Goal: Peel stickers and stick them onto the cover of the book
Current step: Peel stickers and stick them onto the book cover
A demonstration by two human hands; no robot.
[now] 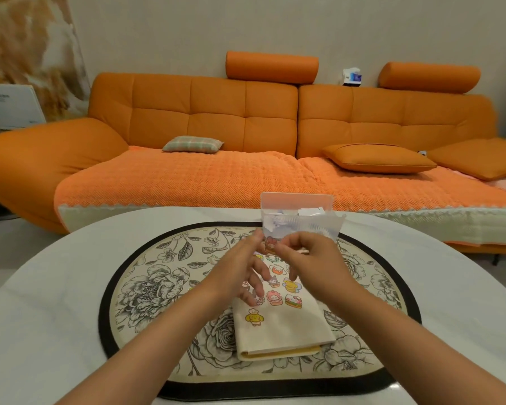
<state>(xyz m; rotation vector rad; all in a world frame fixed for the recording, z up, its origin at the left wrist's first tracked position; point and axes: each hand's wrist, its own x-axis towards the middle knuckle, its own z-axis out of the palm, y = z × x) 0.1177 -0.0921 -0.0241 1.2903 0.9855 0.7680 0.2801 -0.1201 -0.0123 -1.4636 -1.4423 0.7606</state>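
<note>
Two hands, both raised above a book and working at one sticker sheet (304,226).

Left hand (243,267): thumb and forefinger pinched the sheet's lower left corner; the other fingers hung down, loosely spread over the book.

Right hand (313,258): fingers curled in, pinching the sheet's lower edge just beside the left hand.

Sticker sheet: pale, glossy, crumpled, held in the air between the hands and a clear plastic box (297,201). One reddish cartoon sticker (271,244) showed at the fingertips; whether it was still on the sheet I could not tell.

Book (284,325): cream cover, closed, lying flat on a mat below the hands, spine edge toward the person. Several cartoon stickers (289,285) sat on the far half of its cover, one yellow one nearer.

Mat (146,287): oval, flower print, black border, on a round white table (41,302).

Behind the table: orange sofa (216,112), one plaid pillow (192,144), orange cushions (377,157), tissue box (352,76) on the backrest.
</note>
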